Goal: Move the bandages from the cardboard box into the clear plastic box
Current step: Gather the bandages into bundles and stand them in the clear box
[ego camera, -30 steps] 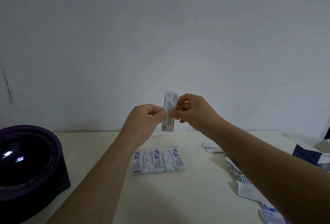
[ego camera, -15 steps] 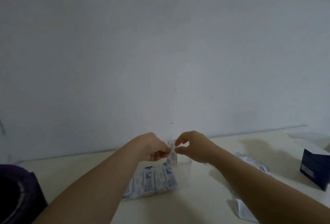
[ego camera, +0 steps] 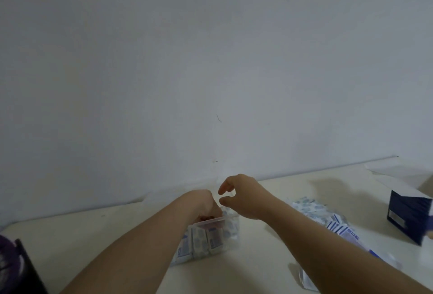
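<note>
Inside the clear plastic box (ego camera: 230, 228): the fingertips of the left hand (ego camera: 203, 202) dip below the rim and show only as a reddish blur through the wall. Whether that grip pinches a bandage cannot be told.
Right hand (ego camera: 246, 197): it hovers just above the box's far side. Thumb and forefinger are parted with nothing between them, so the grip is spread.
Bandages in the box (ego camera: 201, 242): white wrappers with blue print stand upright side by side against the near wall, at the middle of the cream surface (ego camera: 117, 235). The left forearm covers the leftmost ones, and the print is too blurred to read.
Loose bandages (ego camera: 309, 208): a heap lies on the surface to the right of the box, partly hidden behind the right forearm. The nearer packets show blue stripes on white.
Cardboard box (ego camera: 407, 216): dark blue with a pale top flap raised, it stands well apart at the right edge, its far side cut off by the frame. Its inside cannot be seen.
White scrap (ego camera: 307, 280): it lies under the right forearm and is clipped by the bottom edge. What it is cannot be told.
Dark purple object (ego camera: 11, 268): it sits in the lower left corner, blurred and mostly out of frame.
</note>
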The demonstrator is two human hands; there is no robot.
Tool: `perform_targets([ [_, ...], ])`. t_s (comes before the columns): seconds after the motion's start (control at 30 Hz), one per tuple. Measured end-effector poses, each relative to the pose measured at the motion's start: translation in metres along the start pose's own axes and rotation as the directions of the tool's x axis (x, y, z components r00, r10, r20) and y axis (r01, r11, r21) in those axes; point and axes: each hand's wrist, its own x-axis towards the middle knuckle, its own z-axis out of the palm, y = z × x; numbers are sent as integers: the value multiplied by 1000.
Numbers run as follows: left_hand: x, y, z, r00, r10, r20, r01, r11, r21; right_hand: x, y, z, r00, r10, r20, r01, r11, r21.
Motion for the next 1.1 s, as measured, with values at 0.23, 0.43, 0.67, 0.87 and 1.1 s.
perform_targets([
  [0.23,-3,5,3,985,167,-51,-140,929,344,1,2,6,1000,25,-5,-25,1000,8],
  [0.43,-2,9,4,977,213,-23,-184,886,426,2,1,7,1000,24,-7,-24,1000,10],
  [0.67,10,4,5,993,122,4,-112,899,424,2,1,7,1000,28,-9,-28,1000,-1],
  [0.87,13,4,9,991,134,13,-126,889,440,3,1,9,999,28,-18,-28,1000,-8],
  [1.1,-2,1,2,977,214,-7,-198,916,349,1,0,8,1000,29,-6,-29,1000,-1],
])
